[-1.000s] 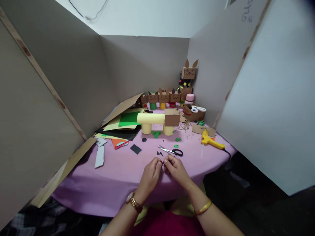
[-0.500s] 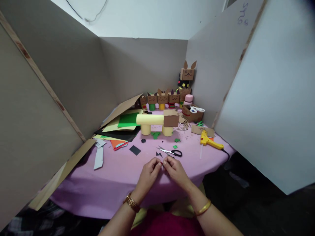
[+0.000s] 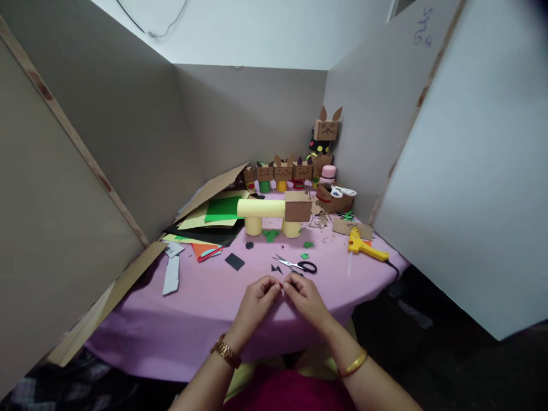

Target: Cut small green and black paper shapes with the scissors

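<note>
Both of my hands meet over the front of the table, fingertips almost touching. Between them is a tiny red piece (image 3: pixel 281 285), mostly covered by the fingers, its kind too small to make out. My left hand (image 3: pixel 258 301) and my right hand (image 3: pixel 306 299) each pinch at it with thumb and forefinger. Just beyond the fingers lie black-handled scissors (image 3: pixel 305 266) and small black paper scraps (image 3: pixel 276 269). Farther back stands a figure of pale yellow paper tubes (image 3: pixel 262 208), with a brown cardboard box (image 3: pixel 298 206) at its right end.
A yellow glue gun (image 3: pixel 366 246) lies on the right. Coloured paper sheets (image 3: pixel 222 209) are stacked at left, near a black paper rectangle (image 3: pixel 234 262). Cat-like cardboard figures (image 3: pixel 282 172) line the back, beside a small box (image 3: pixel 335 200) holding white scissors (image 3: pixel 343 192). Panels enclose three sides.
Both hands stay at nearly the same spot, still pinching the red piece, with only slight finger and wrist shifts. Everything on the table is unmoved.
</note>
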`<state>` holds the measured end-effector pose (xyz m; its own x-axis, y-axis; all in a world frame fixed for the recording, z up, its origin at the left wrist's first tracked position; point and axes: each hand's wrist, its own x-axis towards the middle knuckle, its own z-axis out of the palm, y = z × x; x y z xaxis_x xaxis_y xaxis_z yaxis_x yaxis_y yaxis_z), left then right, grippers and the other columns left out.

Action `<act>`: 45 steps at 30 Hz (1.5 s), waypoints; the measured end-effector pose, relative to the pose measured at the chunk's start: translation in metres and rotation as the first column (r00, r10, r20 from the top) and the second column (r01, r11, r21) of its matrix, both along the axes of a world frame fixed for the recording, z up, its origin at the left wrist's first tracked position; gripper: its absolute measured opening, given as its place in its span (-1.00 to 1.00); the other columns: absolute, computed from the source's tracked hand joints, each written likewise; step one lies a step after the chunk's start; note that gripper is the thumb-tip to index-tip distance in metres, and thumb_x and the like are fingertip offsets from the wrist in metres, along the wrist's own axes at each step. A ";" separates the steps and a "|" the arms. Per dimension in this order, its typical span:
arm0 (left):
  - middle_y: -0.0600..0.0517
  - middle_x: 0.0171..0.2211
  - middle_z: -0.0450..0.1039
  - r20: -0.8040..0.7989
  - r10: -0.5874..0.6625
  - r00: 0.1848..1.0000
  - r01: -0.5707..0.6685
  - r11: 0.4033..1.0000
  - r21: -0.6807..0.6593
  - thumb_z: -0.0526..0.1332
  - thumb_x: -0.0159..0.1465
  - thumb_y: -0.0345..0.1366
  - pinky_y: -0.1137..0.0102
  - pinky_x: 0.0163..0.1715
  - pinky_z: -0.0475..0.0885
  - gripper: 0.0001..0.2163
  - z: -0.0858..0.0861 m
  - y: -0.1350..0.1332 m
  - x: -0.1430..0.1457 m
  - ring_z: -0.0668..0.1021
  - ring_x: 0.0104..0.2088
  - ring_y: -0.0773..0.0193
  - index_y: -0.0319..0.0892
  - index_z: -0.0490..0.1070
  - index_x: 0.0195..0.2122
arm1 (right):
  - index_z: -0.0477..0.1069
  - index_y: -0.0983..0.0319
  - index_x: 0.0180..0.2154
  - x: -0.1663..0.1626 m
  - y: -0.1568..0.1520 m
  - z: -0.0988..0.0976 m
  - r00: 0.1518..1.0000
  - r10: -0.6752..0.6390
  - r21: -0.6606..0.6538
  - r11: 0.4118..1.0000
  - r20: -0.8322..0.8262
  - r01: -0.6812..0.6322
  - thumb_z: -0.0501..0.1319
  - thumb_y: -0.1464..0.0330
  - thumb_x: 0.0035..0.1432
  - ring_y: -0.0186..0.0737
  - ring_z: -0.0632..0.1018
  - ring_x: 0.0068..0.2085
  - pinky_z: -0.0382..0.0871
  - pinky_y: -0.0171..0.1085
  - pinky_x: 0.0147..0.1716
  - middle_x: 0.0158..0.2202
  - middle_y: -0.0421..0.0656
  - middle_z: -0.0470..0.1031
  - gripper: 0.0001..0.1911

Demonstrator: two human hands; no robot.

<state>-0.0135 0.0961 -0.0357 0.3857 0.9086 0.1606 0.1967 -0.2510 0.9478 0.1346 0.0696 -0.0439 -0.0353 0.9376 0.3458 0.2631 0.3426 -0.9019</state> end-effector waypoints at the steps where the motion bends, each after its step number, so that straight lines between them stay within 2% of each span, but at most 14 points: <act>1: 0.11 -0.56 0.33 0.002 -0.006 1.000 0.006 1.000 -0.016 0.15 0.15 -0.26 0.48 -0.47 0.25 -0.85 0.001 0.000 -0.001 0.36 -0.50 0.33 -0.20 0.40 -0.48 | 0.26 0.22 -0.53 0.001 0.000 0.001 1.000 0.003 0.002 1.000 0.002 -0.003 0.08 0.37 0.14 -0.32 0.28 -0.50 0.15 -0.37 -0.50 -0.59 -0.29 0.24 -0.80; 7: 0.11 -0.63 0.36 0.017 -0.056 0.998 0.057 0.990 -0.133 0.23 0.05 -0.29 0.50 -0.55 0.22 -0.87 0.010 0.000 -0.004 0.35 -0.58 0.36 -0.24 0.43 -0.56 | 0.26 0.23 -0.50 -0.001 0.001 -0.003 1.000 -0.031 0.001 1.000 0.003 0.031 0.06 0.30 0.18 -0.36 0.33 -0.56 0.22 -0.39 -0.56 -0.61 -0.29 0.29 -0.77; 11: 0.11 -0.62 0.36 0.077 -0.011 0.997 0.023 0.986 -0.165 0.21 0.07 -0.27 0.50 -0.54 0.23 -0.86 0.010 0.000 -0.005 0.37 -0.58 0.37 -0.22 0.39 -0.54 | 0.23 0.23 -0.39 0.009 0.004 -0.006 0.984 -0.172 0.002 0.985 0.037 0.172 -0.09 0.26 0.26 -0.36 0.33 -0.62 0.23 -0.39 -0.65 -0.58 -0.26 0.31 -0.74; 13: 0.11 -0.60 0.37 0.116 0.015 0.993 0.007 0.983 -0.182 0.20 0.09 -0.26 0.50 -0.52 0.24 -0.86 0.008 0.002 -0.005 0.38 -0.58 0.37 -0.22 0.37 -0.51 | 0.24 0.24 -0.30 0.021 0.008 -0.003 0.959 -0.270 0.029 0.963 0.089 0.269 -0.13 0.28 0.27 -0.29 0.38 -0.53 0.29 -0.33 -0.55 -0.50 -0.20 0.35 -0.75; 15: 0.10 -0.59 0.39 0.149 0.035 0.988 -0.004 0.980 -0.200 0.20 0.09 -0.24 0.50 -0.52 0.25 -0.85 0.005 0.003 -0.006 0.39 -0.58 0.38 -0.21 0.36 -0.50 | 0.27 0.24 -0.22 0.035 0.013 0.002 0.929 -0.327 0.067 0.945 0.171 0.320 -0.02 0.33 0.22 -0.18 0.44 -0.33 0.32 -0.23 -0.32 -0.35 -0.10 0.41 -0.83; 18: 0.09 -0.57 0.41 0.187 0.071 0.980 -0.028 0.974 -0.225 0.22 0.08 -0.23 0.50 -0.52 0.25 -0.84 0.004 0.004 -0.005 0.39 -0.58 0.39 -0.22 0.36 -0.51 | 0.35 0.22 -0.23 0.047 0.020 0.009 0.899 -0.292 0.079 0.956 0.326 0.282 0.13 0.44 0.07 -0.06 0.40 -0.15 0.22 -0.14 -0.13 -0.24 -0.04 0.43 -0.83; 21: 0.08 -0.56 0.42 0.214 0.124 0.969 -0.068 0.966 -0.251 0.24 0.07 -0.21 0.51 -0.54 0.24 -0.82 0.006 0.002 -0.005 0.40 -0.58 0.39 -0.23 0.37 -0.50 | 0.40 0.21 -0.32 0.047 0.022 0.012 0.876 -0.220 0.044 0.974 0.429 0.222 0.16 0.46 0.03 -0.03 0.39 -0.13 0.19 -0.15 -0.11 -0.25 -0.03 0.44 -0.88; 25: 0.06 -0.54 0.43 0.247 0.177 0.953 -0.103 0.953 -0.285 0.26 0.05 -0.18 0.53 -0.60 0.21 -0.80 0.007 0.001 -0.005 0.39 -0.59 0.40 -0.23 0.37 -0.48 | 0.40 0.22 -0.34 0.042 0.023 0.011 0.881 -0.181 -0.010 0.978 0.437 0.206 0.23 0.48 -0.04 -0.01 0.38 -0.13 0.17 -0.15 -0.10 -0.25 -0.04 0.42 -0.86; 28: 0.07 -0.53 0.43 0.274 0.188 0.943 -0.101 0.948 -0.301 0.27 0.05 -0.18 0.54 -0.61 0.20 -0.79 0.008 0.001 -0.006 0.39 -0.59 0.42 -0.23 0.36 -0.47 | 0.41 0.22 -0.33 0.041 0.024 0.008 0.923 -0.189 -0.051 0.975 0.335 0.218 0.21 0.51 -0.05 -0.04 0.39 -0.16 0.17 -0.15 -0.11 -0.27 -0.05 0.41 -0.84; 31: 0.09 -0.53 0.41 0.302 0.184 0.935 -0.086 0.946 -0.311 0.27 0.06 -0.19 0.56 -0.60 0.20 -0.80 0.009 0.000 -0.007 0.38 -0.58 0.43 -0.23 0.35 -0.49 | 0.36 0.22 -0.16 0.039 0.022 0.003 0.968 -0.215 -0.095 0.969 0.128 0.228 0.15 0.43 0.05 -0.10 0.39 -0.19 0.21 -0.17 -0.15 -0.20 -0.06 0.37 -0.74; 34: 0.10 -0.53 0.40 0.335 0.180 0.925 -0.067 0.944 -0.322 0.27 0.06 -0.20 0.55 -0.57 0.22 -0.81 0.009 0.000 -0.008 0.38 -0.56 0.43 -0.21 0.33 -0.48 | 0.21 0.21 0.00 0.034 0.014 0.000 0.972 -0.187 -0.193 0.968 -0.143 0.158 0.05 0.25 0.15 -0.22 0.40 -0.37 0.29 -0.25 -0.36 -0.27 -0.11 0.35 -0.62; 39: 0.12 -0.54 0.37 0.378 0.189 0.906 -0.059 0.943 -0.329 0.29 0.02 -0.18 0.53 -0.53 0.25 -0.78 0.008 0.000 -0.009 0.39 -0.56 0.41 -0.18 0.30 -0.46 | 0.36 0.25 -0.16 0.025 -0.005 0.005 0.847 -0.029 -0.312 0.936 -0.530 -0.164 0.15 0.02 0.03 -0.34 0.32 -0.54 0.20 -0.35 -0.57 -0.43 -0.17 0.33 -0.52; 42: 0.13 -0.55 0.34 0.383 0.206 0.900 -0.076 0.942 -0.327 0.29 0.02 -0.16 0.55 -0.57 0.22 -0.76 0.009 -0.002 -0.008 0.36 -0.57 0.42 -0.18 0.28 -0.47 | 0.43 0.25 -0.25 0.018 -0.014 0.009 0.741 0.019 -0.321 0.894 -0.671 -0.314 0.26 0.04 -0.08 -0.38 0.27 -0.58 0.18 -0.36 -0.58 -0.48 -0.19 0.34 -0.54; 45: 0.14 -0.56 0.31 0.384 0.223 0.896 -0.096 0.942 -0.322 0.27 0.03 -0.16 0.55 -0.59 0.20 -0.77 0.009 -0.009 -0.005 0.35 -0.58 0.43 -0.18 0.27 -0.48 | 0.44 0.23 -0.19 0.012 -0.026 0.012 0.661 0.035 -0.315 0.860 -0.750 -0.403 0.29 0.04 -0.09 -0.38 0.30 -0.57 0.21 -0.35 -0.55 -0.45 -0.17 0.39 -0.52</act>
<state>-0.0183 0.0876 -0.0264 0.1885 0.9821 -0.0051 -0.2107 0.0455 0.9765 0.1468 0.0440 -0.0322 -0.1818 0.9810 -0.0672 -0.5352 -0.1560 -0.8302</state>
